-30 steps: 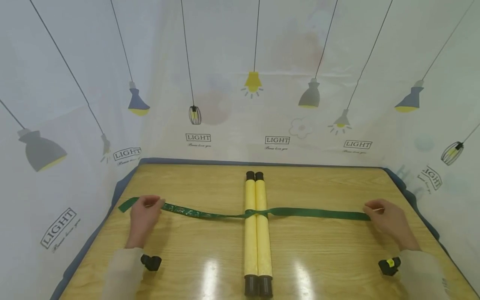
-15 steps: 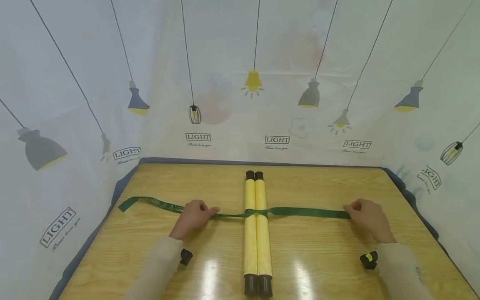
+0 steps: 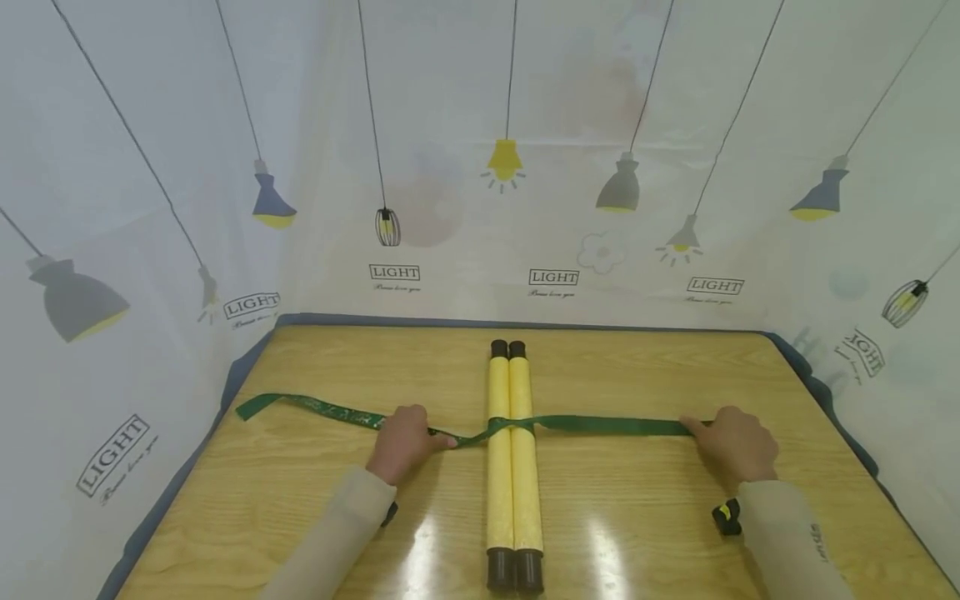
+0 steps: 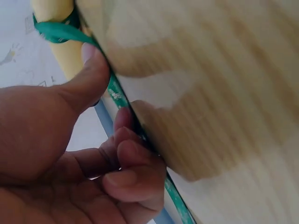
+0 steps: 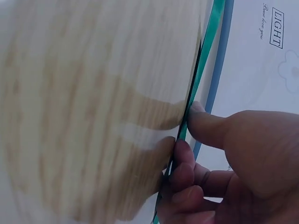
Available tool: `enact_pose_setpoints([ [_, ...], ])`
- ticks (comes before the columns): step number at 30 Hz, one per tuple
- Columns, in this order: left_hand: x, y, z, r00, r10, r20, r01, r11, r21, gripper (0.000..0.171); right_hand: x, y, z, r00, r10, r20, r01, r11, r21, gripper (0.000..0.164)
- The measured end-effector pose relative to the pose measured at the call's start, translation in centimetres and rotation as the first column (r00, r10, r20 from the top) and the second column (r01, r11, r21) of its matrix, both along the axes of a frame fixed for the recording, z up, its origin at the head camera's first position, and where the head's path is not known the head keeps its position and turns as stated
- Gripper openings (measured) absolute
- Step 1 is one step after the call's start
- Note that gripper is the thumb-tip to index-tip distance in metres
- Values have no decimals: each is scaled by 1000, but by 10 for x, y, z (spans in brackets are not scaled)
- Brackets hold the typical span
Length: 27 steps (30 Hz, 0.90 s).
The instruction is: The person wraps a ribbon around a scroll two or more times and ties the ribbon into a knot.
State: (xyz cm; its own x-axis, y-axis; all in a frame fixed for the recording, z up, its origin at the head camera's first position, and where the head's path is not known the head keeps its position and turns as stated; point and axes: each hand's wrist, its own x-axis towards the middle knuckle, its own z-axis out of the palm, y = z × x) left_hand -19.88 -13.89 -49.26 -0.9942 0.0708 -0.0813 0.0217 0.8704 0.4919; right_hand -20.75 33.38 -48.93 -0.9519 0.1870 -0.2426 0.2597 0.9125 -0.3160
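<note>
Two yellow tubes (image 3: 501,483) with dark end caps lie side by side on the wooden table. A green ribbon (image 3: 611,425) is wrapped round their middle, crossing on top, with one tail out to each side. My left hand (image 3: 403,442) rests on the left tail; its thumb presses the ribbon (image 4: 117,95) near the tubes, the bent fingertips touching it farther left. On the right tail, my right hand (image 3: 738,443) touches the ribbon (image 5: 203,65) with thumb and fingertips apart. That tail's far end is mostly hidden behind the hand.
The wooden table (image 3: 622,517) has a blue edging (image 3: 390,319) along its back. White sheeting (image 3: 450,100) printed with lamps stands behind and at both sides. Dark wrist devices are partly visible, including the right one (image 3: 726,517).
My left hand let go near the ribbon's left end and moved right, towards the tubes, pulling that stretch slightly nearer. My right hand moved inward along its tail, its thumb now spread from its fingers.
</note>
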Motion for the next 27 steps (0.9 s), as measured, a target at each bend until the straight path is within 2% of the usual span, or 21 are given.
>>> enact_pose_setpoints([
  [2, 1, 1, -1, 999, -23, -39, 23, 1000, -16, 50, -1, 0, 1, 1000, 8, 11, -8, 1000, -6, 64],
  [5, 1, 1, -3, 997, -58, -53, 57, 998, -23, 55, -3, 0, 2, 999, 34, 19, -33, 999, -18, 59],
  [7, -1, 1, -6, 995, -90, -52, 89, 996, -23, 56, -5, 0, 2, 999, 50, 23, -49, 999, -22, 57],
  [10, -3, 0, -6, 993, -117, -16, 118, 993, 26, 54, -7, 0, 3, 998, 64, 27, -63, 998, -26, 54],
  [14, -5, -2, -3, 990, -142, 12, 141, 987, 74, 51, -10, 0, 3, 997, 69, 41, -68, 997, -28, 50],
  [18, -6, -4, 0, 986, -169, 8, 167, 983, 76, 50, -11, 0, 2, 994, 97, 41, -96, 995, -25, 42],
  [22, -7, -4, 3, 983, -182, 19, 179, 979, 96, 48, -11, -2, 0, 990, 138, 14, -138, 990, -19, 36],
  [27, -11, -4, 8, 974, -221, 47, 210, 963, 168, 45, -8, 1, -2, 986, 144, -80, -145, 989, -8, 36],
])
